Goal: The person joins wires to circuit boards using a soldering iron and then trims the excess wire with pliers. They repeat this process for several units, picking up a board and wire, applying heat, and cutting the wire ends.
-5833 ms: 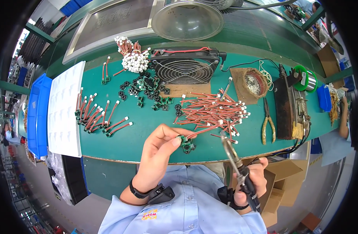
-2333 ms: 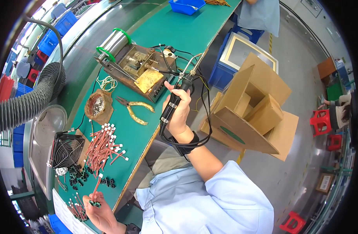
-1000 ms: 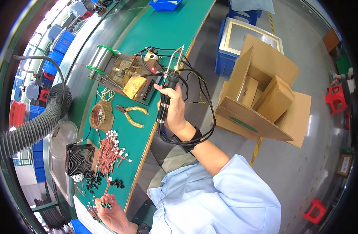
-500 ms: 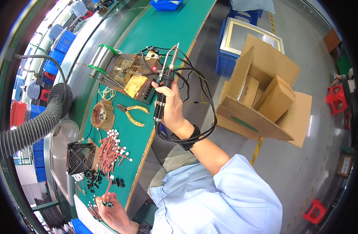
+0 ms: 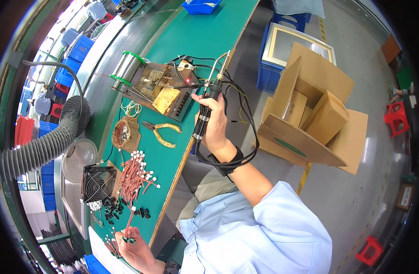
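My right hand (image 5: 215,128) is wrapped round the black handle of a soldering iron (image 5: 202,122). Its metal end points up and away, with a thin curved metal tube alongside, and black cables loop down past my wrist. At the near end of the bench, my left hand (image 5: 137,252) pinches a small green circuit board (image 5: 128,239). A red wire lead (image 5: 130,220) with a white connector stands up from that board. Beyond the left hand lies a heap of red wire leads (image 5: 135,176). Small black parts (image 5: 111,210) are scattered beside it.
A soldering station (image 5: 154,84) carries a solder spool (image 5: 128,68) and a yellow sponge (image 5: 166,100). Pliers (image 5: 161,133), a small pot (image 5: 123,133) and a fan (image 5: 99,183) share the green bench. A grey hose (image 5: 49,142) hangs left. An open carton (image 5: 296,139) stands right.
The soldering iron in my right hand has moved a little to the right, away from the station. My left hand keeps its pinch on the board. The whole view has shifted slightly.
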A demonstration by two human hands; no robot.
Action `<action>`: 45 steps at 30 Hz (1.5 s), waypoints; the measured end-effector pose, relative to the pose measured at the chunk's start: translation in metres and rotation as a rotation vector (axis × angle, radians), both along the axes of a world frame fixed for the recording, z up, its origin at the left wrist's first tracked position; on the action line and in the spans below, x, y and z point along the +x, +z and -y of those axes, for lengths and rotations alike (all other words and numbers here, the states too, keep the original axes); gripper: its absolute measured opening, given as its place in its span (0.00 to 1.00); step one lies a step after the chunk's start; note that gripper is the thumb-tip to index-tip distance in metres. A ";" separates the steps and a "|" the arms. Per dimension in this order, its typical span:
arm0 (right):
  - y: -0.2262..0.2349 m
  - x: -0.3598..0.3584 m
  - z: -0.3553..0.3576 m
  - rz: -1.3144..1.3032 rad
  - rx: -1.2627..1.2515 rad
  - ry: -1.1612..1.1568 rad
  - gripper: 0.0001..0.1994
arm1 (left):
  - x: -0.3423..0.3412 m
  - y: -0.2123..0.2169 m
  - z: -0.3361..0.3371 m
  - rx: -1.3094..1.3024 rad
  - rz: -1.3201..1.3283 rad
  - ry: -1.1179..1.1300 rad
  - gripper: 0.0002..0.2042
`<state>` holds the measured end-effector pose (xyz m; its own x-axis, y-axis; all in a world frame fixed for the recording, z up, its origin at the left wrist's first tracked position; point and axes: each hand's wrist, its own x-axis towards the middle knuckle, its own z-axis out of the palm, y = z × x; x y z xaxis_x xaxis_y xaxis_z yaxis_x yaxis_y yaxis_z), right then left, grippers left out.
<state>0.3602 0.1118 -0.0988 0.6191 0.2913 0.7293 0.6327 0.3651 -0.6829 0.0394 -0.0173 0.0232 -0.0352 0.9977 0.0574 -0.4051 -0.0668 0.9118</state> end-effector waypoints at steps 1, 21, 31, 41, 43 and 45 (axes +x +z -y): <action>0.000 -0.002 -0.001 0.036 0.009 0.003 0.23 | -0.001 0.000 0.000 -0.009 0.001 0.001 0.09; -0.001 -0.005 0.000 0.069 -0.011 0.000 0.24 | 0.007 0.004 0.000 -0.002 -0.033 0.042 0.09; 0.005 -0.013 0.001 0.014 0.012 0.089 0.25 | 0.009 0.007 -0.002 0.035 -0.019 -0.046 0.07; 0.021 -0.022 0.012 -0.001 0.001 0.111 0.20 | 0.012 0.005 -0.002 -0.013 0.006 0.135 0.08; 0.036 -0.035 0.022 0.203 0.040 -0.087 0.19 | 0.005 -0.001 -0.003 0.005 -0.025 0.137 0.08; 0.042 -0.058 0.033 0.209 0.021 0.197 0.18 | 0.003 -0.008 -0.003 -0.007 -0.002 0.138 0.07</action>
